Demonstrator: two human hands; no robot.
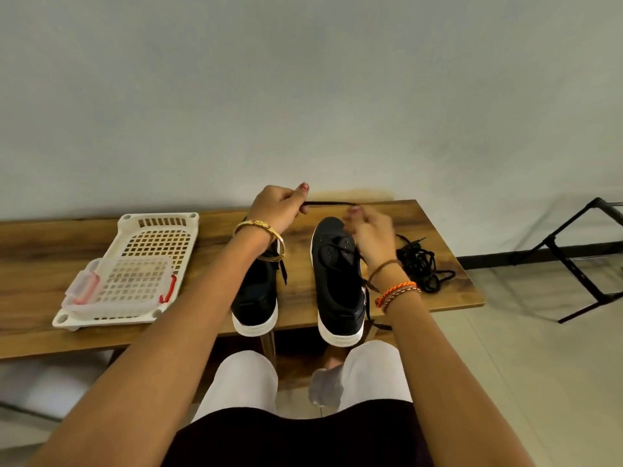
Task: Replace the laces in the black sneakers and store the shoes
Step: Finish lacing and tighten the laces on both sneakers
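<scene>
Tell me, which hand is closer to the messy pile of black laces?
Right. The right hand sits just left of the lace pile; the left hand is farther left, beyond the right sneaker.

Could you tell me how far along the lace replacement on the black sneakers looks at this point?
Done: one loose lace lies bundled on the table beside the shoes. In hand: the left hand and right hand stretch a black lace taut above the right sneaker, whose upper eyelets look empty. Left: finishing that lacing, checking the left sneaker, mostly hidden by the arm, and storing both shoes.
</scene>
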